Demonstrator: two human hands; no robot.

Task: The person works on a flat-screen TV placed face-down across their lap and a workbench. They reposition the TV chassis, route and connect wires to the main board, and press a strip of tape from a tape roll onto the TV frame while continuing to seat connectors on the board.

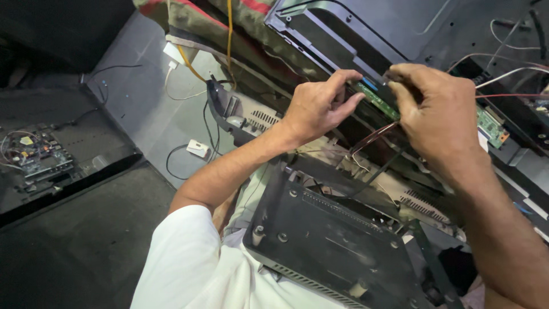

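Note:
My left hand (321, 106) pinches the left end of a narrow green circuit board (377, 102) fixed along the edge of a large dark flat panel (366, 28). My right hand (437, 111) covers the board's middle, fingers curled over it and over dark red wires (372, 137) that run below. The board's right end (490, 127) shows past my right wrist. A black plastic cover (320, 240) with screw posts lies on my lap under both arms.
A grey metal chassis (246, 117) with vent slots sits left of my hands. White and yellow cables (183, 63) trail on the grey floor, near a small white plug (198, 149). Another open device with a circuit board (34, 154) lies at far left. Loose wires (509, 74) cross the panel at right.

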